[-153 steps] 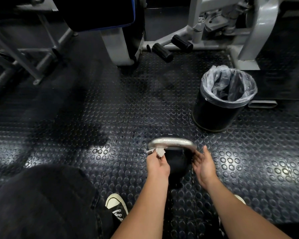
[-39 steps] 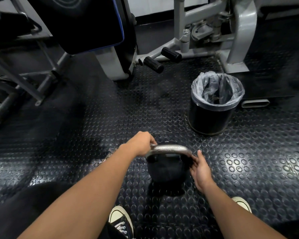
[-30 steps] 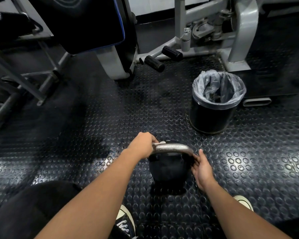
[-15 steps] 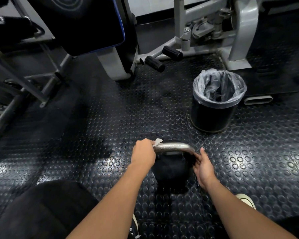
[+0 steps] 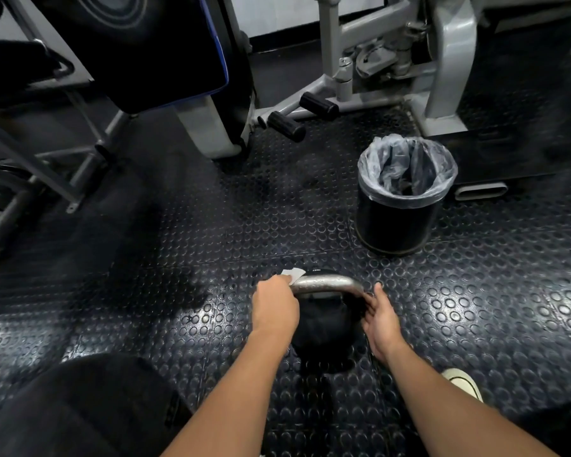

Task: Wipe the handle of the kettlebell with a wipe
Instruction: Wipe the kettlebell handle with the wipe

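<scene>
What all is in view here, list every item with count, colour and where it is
kettlebell: one, black, on the floor between the hands
handle: one, silver, atop the kettlebell
wipe: one, white, at the handle's left end
bin: one, black with clear liner, far right
gym machines: grey and black, along the back
floor mat: black, studded
shoe: white, lower right
left hand: holds the wipe on the handle
right hand: rests against the kettlebell's right side

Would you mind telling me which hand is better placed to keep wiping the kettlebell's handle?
The left hand: it grips the wipe at the left end of the handle. The right hand has no wipe, steadying the kettlebell instead.
</scene>
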Demonstrator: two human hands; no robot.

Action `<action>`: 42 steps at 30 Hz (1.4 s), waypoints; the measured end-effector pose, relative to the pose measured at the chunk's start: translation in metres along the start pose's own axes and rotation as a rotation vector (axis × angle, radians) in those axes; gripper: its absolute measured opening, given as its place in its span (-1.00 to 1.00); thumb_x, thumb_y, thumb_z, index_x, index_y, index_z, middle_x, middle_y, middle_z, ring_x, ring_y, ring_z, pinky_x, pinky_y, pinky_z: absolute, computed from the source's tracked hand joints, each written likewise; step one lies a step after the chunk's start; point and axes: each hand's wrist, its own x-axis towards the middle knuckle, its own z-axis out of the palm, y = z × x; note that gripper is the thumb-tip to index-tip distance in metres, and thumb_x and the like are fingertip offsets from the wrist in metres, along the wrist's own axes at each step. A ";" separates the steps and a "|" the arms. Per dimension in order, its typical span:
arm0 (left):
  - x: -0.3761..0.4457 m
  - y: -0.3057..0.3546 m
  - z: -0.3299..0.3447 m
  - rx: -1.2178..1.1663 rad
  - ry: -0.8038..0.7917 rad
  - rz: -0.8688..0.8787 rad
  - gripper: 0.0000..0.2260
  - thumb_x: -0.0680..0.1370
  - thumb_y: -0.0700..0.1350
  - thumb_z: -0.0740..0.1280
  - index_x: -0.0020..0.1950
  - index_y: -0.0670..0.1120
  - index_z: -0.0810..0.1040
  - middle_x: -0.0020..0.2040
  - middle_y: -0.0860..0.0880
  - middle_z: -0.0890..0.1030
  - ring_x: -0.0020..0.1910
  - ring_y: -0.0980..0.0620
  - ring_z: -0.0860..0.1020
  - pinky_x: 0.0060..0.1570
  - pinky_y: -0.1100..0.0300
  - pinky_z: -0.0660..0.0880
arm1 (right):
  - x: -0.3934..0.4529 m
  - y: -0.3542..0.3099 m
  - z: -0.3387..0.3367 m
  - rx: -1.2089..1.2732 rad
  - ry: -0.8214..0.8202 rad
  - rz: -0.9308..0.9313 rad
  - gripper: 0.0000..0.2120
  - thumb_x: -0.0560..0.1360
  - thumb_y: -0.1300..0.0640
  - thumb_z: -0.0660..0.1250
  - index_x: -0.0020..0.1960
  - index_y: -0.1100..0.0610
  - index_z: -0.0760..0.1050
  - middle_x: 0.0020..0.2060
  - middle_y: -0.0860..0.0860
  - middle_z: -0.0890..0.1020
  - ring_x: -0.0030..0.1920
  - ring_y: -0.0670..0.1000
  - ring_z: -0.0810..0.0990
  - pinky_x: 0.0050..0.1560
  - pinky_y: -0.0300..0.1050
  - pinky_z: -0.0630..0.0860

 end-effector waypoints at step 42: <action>-0.025 -0.004 0.034 -0.114 0.069 -0.069 -0.34 0.57 -0.43 0.13 0.63 0.01 0.26 0.60 0.08 0.32 0.37 -0.03 0.55 0.29 0.10 0.55 | 0.005 0.004 -0.004 0.038 0.002 0.013 -0.45 0.66 -0.17 0.08 0.41 0.23 0.40 -0.02 -0.04 0.62 -0.03 -0.16 0.54 0.22 -0.16 0.33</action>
